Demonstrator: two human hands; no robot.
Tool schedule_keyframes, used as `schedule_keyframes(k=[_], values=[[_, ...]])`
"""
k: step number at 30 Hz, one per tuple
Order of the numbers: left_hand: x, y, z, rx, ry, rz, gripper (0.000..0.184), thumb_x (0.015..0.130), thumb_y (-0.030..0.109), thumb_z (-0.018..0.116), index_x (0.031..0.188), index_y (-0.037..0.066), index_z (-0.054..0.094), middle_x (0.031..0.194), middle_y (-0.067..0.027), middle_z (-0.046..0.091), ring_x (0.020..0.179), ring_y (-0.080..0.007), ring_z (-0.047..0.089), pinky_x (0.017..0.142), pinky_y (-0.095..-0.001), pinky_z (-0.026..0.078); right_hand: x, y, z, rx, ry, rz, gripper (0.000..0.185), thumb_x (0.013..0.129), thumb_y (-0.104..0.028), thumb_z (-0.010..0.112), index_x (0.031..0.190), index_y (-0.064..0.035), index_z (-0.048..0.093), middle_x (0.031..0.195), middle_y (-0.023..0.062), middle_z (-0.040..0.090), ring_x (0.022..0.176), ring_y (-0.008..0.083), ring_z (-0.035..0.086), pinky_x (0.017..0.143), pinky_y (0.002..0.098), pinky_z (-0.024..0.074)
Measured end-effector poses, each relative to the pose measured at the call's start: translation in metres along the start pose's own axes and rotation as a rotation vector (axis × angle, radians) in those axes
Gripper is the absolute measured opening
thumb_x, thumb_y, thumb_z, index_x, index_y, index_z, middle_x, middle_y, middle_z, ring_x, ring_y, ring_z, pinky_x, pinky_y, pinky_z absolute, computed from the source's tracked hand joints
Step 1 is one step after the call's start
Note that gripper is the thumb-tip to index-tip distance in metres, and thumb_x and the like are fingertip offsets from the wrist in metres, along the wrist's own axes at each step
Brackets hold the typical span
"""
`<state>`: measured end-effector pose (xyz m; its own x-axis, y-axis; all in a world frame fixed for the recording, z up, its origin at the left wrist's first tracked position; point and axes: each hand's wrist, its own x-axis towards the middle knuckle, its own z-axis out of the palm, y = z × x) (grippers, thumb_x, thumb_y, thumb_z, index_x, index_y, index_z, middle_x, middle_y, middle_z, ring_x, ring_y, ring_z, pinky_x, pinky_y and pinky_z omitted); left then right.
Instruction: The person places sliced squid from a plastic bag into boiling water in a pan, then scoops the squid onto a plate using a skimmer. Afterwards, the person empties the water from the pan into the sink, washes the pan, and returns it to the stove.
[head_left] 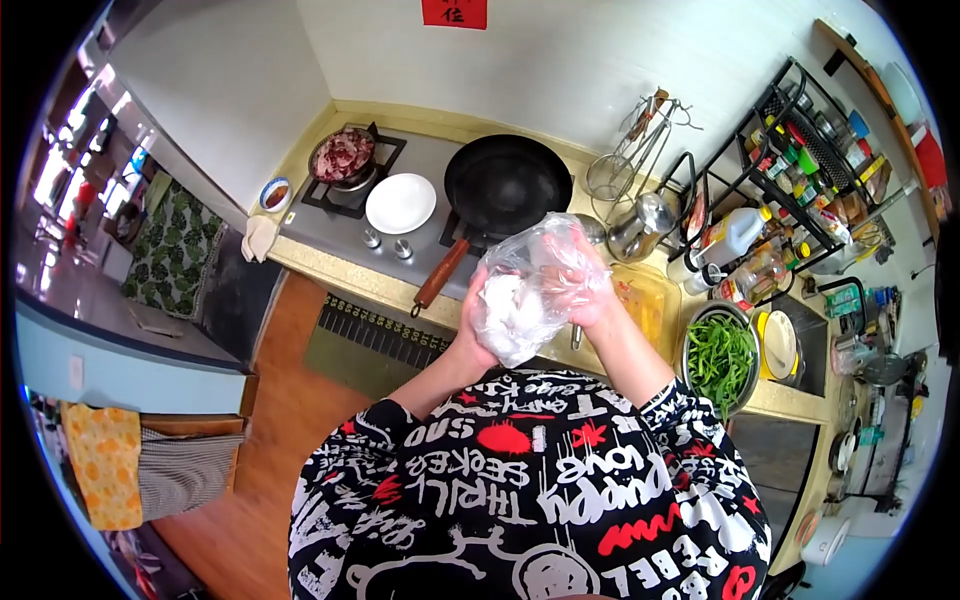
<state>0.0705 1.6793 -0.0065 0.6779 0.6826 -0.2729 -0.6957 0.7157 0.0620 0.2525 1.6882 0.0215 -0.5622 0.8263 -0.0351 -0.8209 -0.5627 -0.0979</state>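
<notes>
A clear plastic bag (520, 345) with white stuff bunched in its lower left part is held in front of my chest. My left hand (474, 325) is closed around the bag's left side from below. On the other side, my right hand (582, 285) grips the upper right of the bag, its fingers partly covered by crinkled film. What the white contents are, I cannot make out. Just beyond the bag sits a black wok (508, 180) on the stove, its wooden handle (440, 280) pointing toward me and to the left.
Left of the wok are a white plate (400, 203) and a bowl of raw meat (343, 155). To the right lie a cutting board (650, 305), a metal bowl of green vegetables (720, 355) and a metal pitcher (642, 228). A black rack (770, 120) holds several bottles.
</notes>
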Motion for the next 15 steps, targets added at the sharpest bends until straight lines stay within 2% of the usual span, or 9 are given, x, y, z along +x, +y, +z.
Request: schedule_keyframes(k=[7,10,13,14,15], values=[[0.012,0.021,-0.006,0.024,-0.056,-0.020,0.051,0.096,0.054,0.051,0.119,0.010,0.061,0.120,-0.0116,0.065,0.112,-0.0316,0.062,0.097,-0.0533,0.049,0.021,-0.012,0.012,0.146,-0.009,-0.026,0.061,0.096,-0.052,0.054,0.136,-0.0067,0.050,0.080,0.0084,0.056,0.059,0.0155,0.051,0.046,0.0241,0.0453],[0.020,0.030,-0.001,-0.004,-0.047,0.027,0.048,0.097,0.050,0.051,0.121,0.009,0.061,0.121,-0.0113,0.065,0.113,-0.0304,0.062,0.098,-0.0525,0.049,0.032,-0.023,-0.008,0.183,-0.040,-0.031,0.064,0.097,-0.050,0.052,0.142,-0.0054,0.045,0.088,0.0105,0.059,0.067,0.0185,0.055,0.055,0.0275,0.0503],[0.023,0.043,0.004,-0.038,-0.179,0.037,0.045,0.097,0.046,0.051,0.122,0.009,0.060,0.122,-0.0114,0.065,0.113,-0.0304,0.062,0.098,-0.0517,0.049,0.041,-0.025,-0.024,0.088,0.121,-0.112,0.063,0.099,-0.048,0.050,0.143,-0.0033,0.043,0.094,0.0120,0.063,0.074,0.0204,0.060,0.066,0.0303,0.0555],[0.021,0.047,0.007,-0.039,-0.158,0.069,0.042,0.097,0.044,0.051,0.120,0.010,0.062,0.121,-0.0119,0.065,0.112,-0.0307,0.062,0.099,-0.0506,0.050,0.042,-0.024,-0.027,0.068,0.015,-0.095,0.057,0.101,-0.046,0.047,0.137,-0.0025,0.048,0.100,0.0128,0.065,0.084,0.0228,0.065,0.079,0.0346,0.0580],[0.026,0.053,0.005,-0.045,-0.159,0.077,0.041,0.097,0.044,0.051,0.118,0.010,0.063,0.120,-0.0118,0.065,0.111,-0.0307,0.062,0.099,-0.0505,0.050,0.044,-0.023,-0.030,0.013,0.157,-0.151,0.051,0.101,-0.041,0.049,0.134,-0.0029,0.050,0.097,0.0123,0.065,0.084,0.0228,0.066,0.078,0.0350,0.0587]])
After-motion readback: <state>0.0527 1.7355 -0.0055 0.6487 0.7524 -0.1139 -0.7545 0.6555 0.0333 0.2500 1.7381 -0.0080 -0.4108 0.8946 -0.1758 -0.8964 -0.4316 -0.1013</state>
